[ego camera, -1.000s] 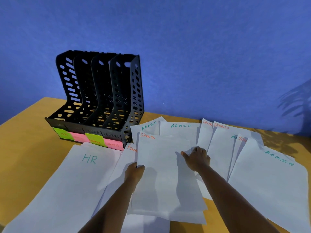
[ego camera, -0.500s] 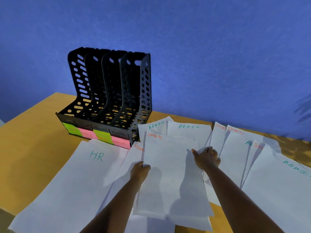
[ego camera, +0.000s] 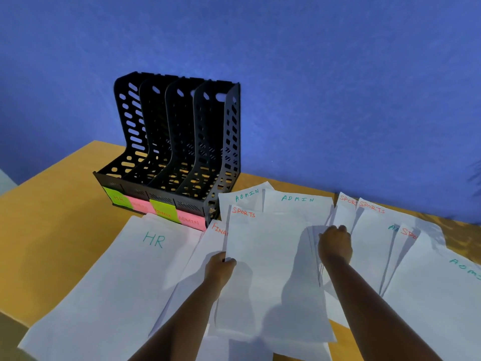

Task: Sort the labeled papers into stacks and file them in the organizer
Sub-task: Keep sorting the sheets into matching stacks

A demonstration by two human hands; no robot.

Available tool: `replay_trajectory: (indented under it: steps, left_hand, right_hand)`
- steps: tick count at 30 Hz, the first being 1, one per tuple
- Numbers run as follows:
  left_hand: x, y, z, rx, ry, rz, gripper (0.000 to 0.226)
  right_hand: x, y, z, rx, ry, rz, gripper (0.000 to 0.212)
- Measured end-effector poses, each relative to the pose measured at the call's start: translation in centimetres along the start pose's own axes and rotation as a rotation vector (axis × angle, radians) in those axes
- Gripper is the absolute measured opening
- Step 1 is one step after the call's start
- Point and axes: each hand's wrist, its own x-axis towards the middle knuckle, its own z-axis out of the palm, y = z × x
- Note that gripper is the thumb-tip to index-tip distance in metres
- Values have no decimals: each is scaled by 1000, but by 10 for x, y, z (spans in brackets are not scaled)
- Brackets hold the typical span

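Both hands grip the white SPORTS-labelled paper sheet (ego camera: 270,272) by its long edges, left hand (ego camera: 220,267) and right hand (ego camera: 334,244), black slotted plastic organizer (ego camera: 177,152) ahead-left, nearer the left.

Wooden table (ego camera: 52,225): tan-orange top, filled lower part of view. Blue wall (ego camera: 312,87): matte, lightly textured, rose directly behind table's far edge and filled upper part of view. Leafy shadow (ego camera: 475,181): fell on wall just above table's far right end. Pale surface (ego camera: 6,179): small patch showed beyond table's left edge; identity unclear.
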Motion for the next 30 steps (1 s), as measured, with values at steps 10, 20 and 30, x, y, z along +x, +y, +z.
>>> replay_trajectory:
  steps: [10, 20, 30]
  left_hand:
    - [3, 0, 1, 22, 8, 6, 25]
    - [3, 1, 3, 40, 21, 50, 25]
    - [3, 3, 3, -13, 15, 92, 24]
  right_hand:
    - [3, 15, 0, -36, -17, 49, 24]
    - [-23, -17, -7, 81, 82, -237, 19]
    - [-21, -25, -36, 47, 111, -172, 18]
